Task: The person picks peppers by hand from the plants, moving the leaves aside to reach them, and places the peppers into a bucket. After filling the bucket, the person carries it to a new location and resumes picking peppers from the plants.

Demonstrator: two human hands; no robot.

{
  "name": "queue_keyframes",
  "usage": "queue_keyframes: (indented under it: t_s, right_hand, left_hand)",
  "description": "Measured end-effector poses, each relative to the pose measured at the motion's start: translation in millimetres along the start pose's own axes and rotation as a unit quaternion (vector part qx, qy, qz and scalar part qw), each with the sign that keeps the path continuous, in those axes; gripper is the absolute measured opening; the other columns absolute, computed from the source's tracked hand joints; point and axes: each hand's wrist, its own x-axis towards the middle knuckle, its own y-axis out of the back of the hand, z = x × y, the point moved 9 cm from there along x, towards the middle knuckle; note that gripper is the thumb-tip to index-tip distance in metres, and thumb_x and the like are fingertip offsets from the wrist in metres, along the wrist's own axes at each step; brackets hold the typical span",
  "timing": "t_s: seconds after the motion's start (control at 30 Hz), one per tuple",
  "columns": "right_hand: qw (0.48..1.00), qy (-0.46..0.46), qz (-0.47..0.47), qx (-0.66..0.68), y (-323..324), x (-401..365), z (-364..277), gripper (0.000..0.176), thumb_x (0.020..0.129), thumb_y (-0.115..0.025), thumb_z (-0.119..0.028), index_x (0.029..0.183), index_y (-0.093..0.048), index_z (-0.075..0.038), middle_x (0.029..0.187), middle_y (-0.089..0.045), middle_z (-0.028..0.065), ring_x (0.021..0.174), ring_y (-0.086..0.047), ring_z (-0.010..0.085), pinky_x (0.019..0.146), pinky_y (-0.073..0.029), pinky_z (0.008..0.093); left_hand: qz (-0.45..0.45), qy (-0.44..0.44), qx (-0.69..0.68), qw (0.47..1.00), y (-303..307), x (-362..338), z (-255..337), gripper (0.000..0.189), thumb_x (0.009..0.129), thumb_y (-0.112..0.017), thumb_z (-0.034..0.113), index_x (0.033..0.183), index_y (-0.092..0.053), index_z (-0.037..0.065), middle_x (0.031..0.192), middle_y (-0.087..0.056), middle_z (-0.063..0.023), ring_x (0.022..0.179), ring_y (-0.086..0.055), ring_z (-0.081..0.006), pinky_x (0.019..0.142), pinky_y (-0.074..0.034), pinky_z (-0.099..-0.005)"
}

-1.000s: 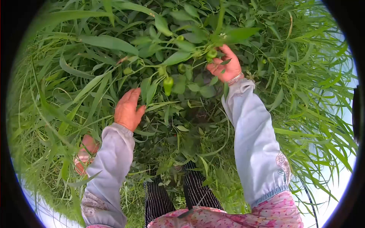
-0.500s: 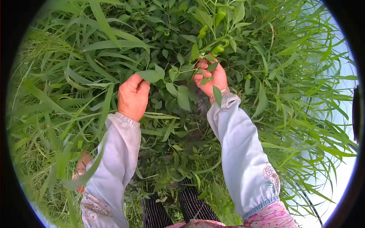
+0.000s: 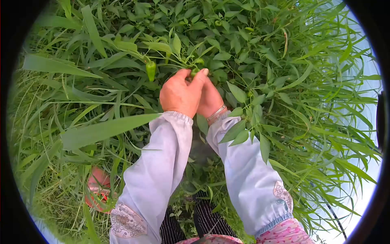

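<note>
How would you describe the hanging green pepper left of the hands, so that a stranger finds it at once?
Start at the left hand, pressed against the right hand in the middle of the leafy plant. Just left of it and slightly higher, the green pepper hangs tip down. It is plump and glossy among flat leaves, free of both hands.

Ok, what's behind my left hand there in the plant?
The right hand, mostly covered; only its back and a bracelet show. A small green pepper peeks between fingertips of the left hand. The right hand's fingers are hidden.
</note>
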Motion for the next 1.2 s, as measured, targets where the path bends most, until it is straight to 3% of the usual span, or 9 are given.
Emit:
queue_keyframes:
  t_s: [0.33,0.43,0.6,0.73,0.87,0.97,1.03,1.13,1.2]
  right_hand:
    - [0.991,0.049,0.047,-0.119,11,-18,-24,0.026,0.087,-0.050,-0.032,0.098,-0.056,-0.009,0.088,-0.060,0.0062,0.078,-0.057,0.0187,0.071,-0.048,0.0327]
    - [0.991,-0.016,-0.105,0.086,30,-6,-28,0.031,0.089,-0.046,-0.030,0.106,-0.054,-0.006,0.097,-0.061,0.0115,0.089,-0.057,0.0259,0.078,-0.049,0.0376]
    - [0.973,-0.048,-0.147,0.174,30,-21,-22,0.032,0.086,-0.048,-0.033,0.103,-0.057,-0.007,0.070,-0.055,0.0002,0.050,-0.044,0.0091,0.056,-0.040,0.0262]
    - [0.953,-0.026,-0.180,0.241,26,-28,-9,0.034,0.084,-0.050,-0.034,0.101,-0.056,-0.005,0.059,-0.047,-0.0036,0.041,-0.039,0.0070,0.048,-0.035,0.0238]
    - [0.935,-0.034,-0.295,0.195,33,-31,-7,0.030,0.087,-0.047,-0.037,0.099,-0.051,-0.010,0.075,-0.046,-0.0027,0.061,-0.045,0.0099,0.062,-0.037,0.0278]
    - [0.909,-0.068,-0.345,0.223,27,-39,3,0.026,0.087,-0.049,-0.037,0.089,-0.048,-0.011,0.076,-0.043,-0.0024,0.059,-0.042,0.0103,0.066,-0.037,0.0295]
    - [0.919,-0.070,-0.310,0.235,52,-34,7,0.026,0.087,-0.049,-0.037,0.086,-0.048,-0.011,0.076,-0.043,-0.0022,0.055,-0.041,0.0098,0.064,-0.037,0.0299]
    - [0.935,-0.045,-0.292,0.197,59,-36,3,0.026,0.086,-0.050,-0.037,0.085,-0.049,-0.011,0.075,-0.043,-0.0022,0.055,-0.041,0.0091,0.063,-0.038,0.0299]
    - [0.951,-0.006,-0.245,0.186,82,-25,4,0.024,0.088,-0.045,-0.034,0.085,-0.049,-0.010,0.069,-0.041,-0.0020,0.054,-0.041,0.0096,0.056,-0.038,0.0299]
  left_hand:
    - [-0.342,-0.053,-0.193,0.918,4,-62,-2,0.014,0.080,-0.060,0.010,0.083,-0.062,-0.004,0.083,-0.063,-0.0083,0.069,-0.060,-0.0141,0.064,-0.048,-0.0261]
    - [-0.481,0.065,-0.292,0.824,4,-98,10,0.012,0.083,-0.055,0.009,0.082,-0.062,0.000,0.066,-0.059,-0.0011,0.062,-0.054,-0.0060,0.057,-0.043,-0.0199]
    - [-0.269,-0.004,-0.308,0.912,40,-34,-43,0.012,0.077,-0.049,0.002,0.085,-0.057,0.000,0.085,-0.061,-0.0094,0.069,-0.059,-0.0153,0.063,-0.049,-0.0262]
    - [-0.124,0.119,-0.312,0.934,49,2,-99,0.012,0.083,-0.050,0.007,0.091,-0.057,0.001,0.084,-0.060,-0.0065,0.067,-0.056,-0.0152,0.063,-0.045,-0.0261]
    - [-0.160,-0.041,-0.423,0.891,18,10,-91,0.020,0.085,-0.046,0.008,0.100,-0.058,0.002,0.088,-0.060,-0.0084,0.079,-0.056,-0.0170,0.074,-0.046,-0.0304]
    - [-0.110,-0.167,-0.101,0.975,-10,-14,-115,0.012,0.082,-0.051,0.000,0.092,-0.057,0.001,0.092,-0.060,-0.0058,0.085,-0.056,-0.0139,0.077,-0.045,-0.0263]
    - [-0.216,-0.130,-0.297,0.921,-13,-43,-94,0.020,0.082,-0.048,-0.001,0.100,-0.057,0.001,0.094,-0.059,-0.0060,0.087,-0.056,-0.0155,0.078,-0.044,-0.0276]
    - [-0.286,0.038,-0.068,0.955,2,-66,-95,0.022,0.083,-0.047,0.001,0.103,-0.057,0.000,0.095,-0.060,-0.0087,0.087,-0.057,-0.0173,0.078,-0.044,-0.0281]
    - [-0.231,-0.120,-0.078,0.962,22,-73,-73,0.023,0.083,-0.047,0.014,0.102,-0.055,0.004,0.083,-0.060,-0.0179,0.077,-0.060,-0.0326,0.070,-0.047,-0.0379]
